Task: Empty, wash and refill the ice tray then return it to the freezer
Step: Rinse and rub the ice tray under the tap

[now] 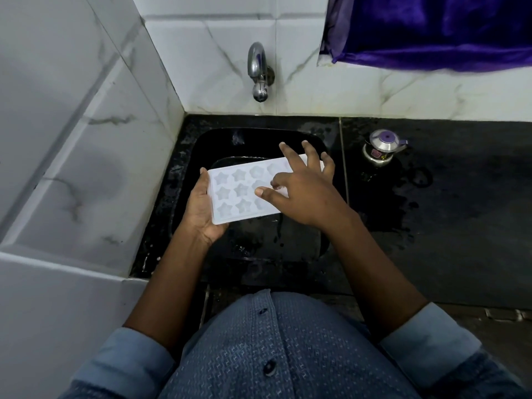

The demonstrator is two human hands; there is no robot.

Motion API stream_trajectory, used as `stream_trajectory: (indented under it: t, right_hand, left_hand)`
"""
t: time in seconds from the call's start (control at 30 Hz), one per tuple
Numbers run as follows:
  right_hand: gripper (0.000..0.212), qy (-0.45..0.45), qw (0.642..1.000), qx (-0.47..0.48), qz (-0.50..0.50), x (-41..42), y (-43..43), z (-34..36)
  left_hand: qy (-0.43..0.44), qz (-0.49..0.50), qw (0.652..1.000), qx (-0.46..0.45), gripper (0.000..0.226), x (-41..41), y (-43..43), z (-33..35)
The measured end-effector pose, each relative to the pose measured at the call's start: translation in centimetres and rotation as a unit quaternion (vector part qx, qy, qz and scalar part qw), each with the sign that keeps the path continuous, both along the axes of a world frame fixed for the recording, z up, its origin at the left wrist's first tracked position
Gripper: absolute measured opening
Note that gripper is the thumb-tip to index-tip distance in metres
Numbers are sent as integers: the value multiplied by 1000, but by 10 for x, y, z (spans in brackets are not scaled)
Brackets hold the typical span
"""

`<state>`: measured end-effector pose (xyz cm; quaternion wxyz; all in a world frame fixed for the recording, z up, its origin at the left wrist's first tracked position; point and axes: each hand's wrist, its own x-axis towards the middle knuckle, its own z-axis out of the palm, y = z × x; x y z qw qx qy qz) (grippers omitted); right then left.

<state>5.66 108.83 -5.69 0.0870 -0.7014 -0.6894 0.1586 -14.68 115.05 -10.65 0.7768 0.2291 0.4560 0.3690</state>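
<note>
White plastic ice tray (239,194), in the head view, is gripped at its left end by the left hand (201,214) above the black sink (259,243) and touched by the spread right hand (302,191), so washing is judged under way, with running water from the tap (259,73) required next.

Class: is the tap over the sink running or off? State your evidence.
Off. No stream of water falls from the tap into the sink below.
</note>
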Motion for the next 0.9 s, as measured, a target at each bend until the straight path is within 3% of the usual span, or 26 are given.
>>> stream_trajectory:
  t: [0.9]
  right_hand:
    - [65, 22, 1000, 9, 6, 8, 7, 0]
  left_hand:
    - [-16, 7, 1000, 18, 75, 7, 6, 6]
